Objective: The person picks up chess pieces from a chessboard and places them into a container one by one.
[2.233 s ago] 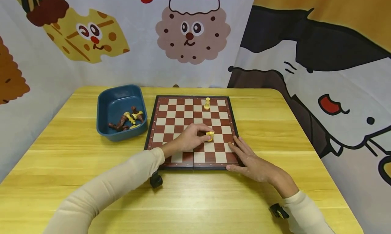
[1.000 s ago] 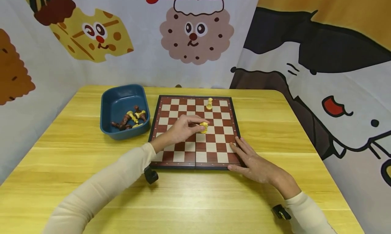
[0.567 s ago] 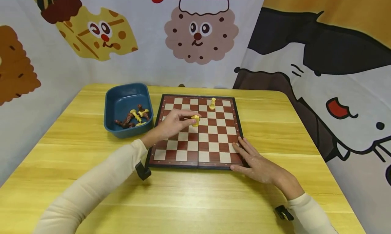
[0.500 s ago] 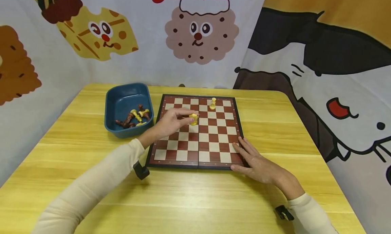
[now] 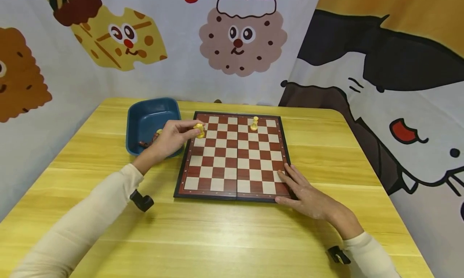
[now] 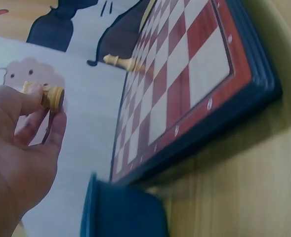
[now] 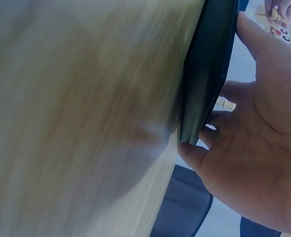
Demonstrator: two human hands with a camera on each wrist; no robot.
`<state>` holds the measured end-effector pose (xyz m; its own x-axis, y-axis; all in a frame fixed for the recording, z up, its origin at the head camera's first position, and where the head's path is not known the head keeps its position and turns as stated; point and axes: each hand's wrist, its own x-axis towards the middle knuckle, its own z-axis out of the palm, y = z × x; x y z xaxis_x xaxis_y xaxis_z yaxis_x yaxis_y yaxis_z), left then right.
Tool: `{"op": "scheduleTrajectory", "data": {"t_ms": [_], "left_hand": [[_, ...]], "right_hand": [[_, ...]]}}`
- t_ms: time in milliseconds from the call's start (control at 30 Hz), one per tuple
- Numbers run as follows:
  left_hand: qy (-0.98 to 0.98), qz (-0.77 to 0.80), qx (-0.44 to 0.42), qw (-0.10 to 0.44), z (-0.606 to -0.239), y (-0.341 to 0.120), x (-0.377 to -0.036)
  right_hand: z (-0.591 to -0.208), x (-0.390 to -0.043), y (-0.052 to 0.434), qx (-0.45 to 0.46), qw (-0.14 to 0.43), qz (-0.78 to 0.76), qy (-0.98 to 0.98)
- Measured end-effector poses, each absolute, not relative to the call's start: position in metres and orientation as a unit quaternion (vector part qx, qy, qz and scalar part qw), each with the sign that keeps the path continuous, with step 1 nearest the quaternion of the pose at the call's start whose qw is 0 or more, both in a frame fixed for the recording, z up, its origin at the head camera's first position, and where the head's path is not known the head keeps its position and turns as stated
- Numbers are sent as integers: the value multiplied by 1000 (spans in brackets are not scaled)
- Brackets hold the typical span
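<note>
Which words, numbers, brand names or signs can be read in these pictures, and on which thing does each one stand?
None: no letters, numbers or brand marks can be read in any view.
The chessboard bears only squares and small rim dots.
The backdrop cloth bears only cartoon faces.
The blue tray and the yellow piece that the left hand pinches are plain.
The right hand rests at the board's corner.

We see a small yellow chess piece [image 5: 199, 129] pinched in the left hand [image 5: 170, 137], airborne centre-left of frame, over the chessboard [image 5: 235, 157] left edge beside the blue bin [image 5: 145, 119].
</note>
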<state>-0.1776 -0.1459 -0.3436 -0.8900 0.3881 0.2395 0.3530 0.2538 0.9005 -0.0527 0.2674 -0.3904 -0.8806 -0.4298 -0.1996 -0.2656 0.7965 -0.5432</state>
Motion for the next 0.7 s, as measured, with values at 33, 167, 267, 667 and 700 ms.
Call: {"op": "scheduleTrajectory", "data": {"t_ms": [33, 167, 267, 667, 700], "left_hand": [[797, 558, 230, 10, -342, -151, -177], [809, 545, 221, -12, -338, -170, -174], [810, 549, 207, -20, -338, -181, -173], [859, 489, 140, -61, -346, -210, -165], [860, 487, 136, -64, -348, -211, -165]], "right_hand": [[-390, -53, 267, -186, 159, -259, 934], [-390, -53, 267, -185, 159, -259, 935], [-389, -53, 267, -182, 158, -260, 935], [-389, -53, 268, -177, 163, -259, 935], [-388, -53, 268, -176, 163, -257, 936]]}}
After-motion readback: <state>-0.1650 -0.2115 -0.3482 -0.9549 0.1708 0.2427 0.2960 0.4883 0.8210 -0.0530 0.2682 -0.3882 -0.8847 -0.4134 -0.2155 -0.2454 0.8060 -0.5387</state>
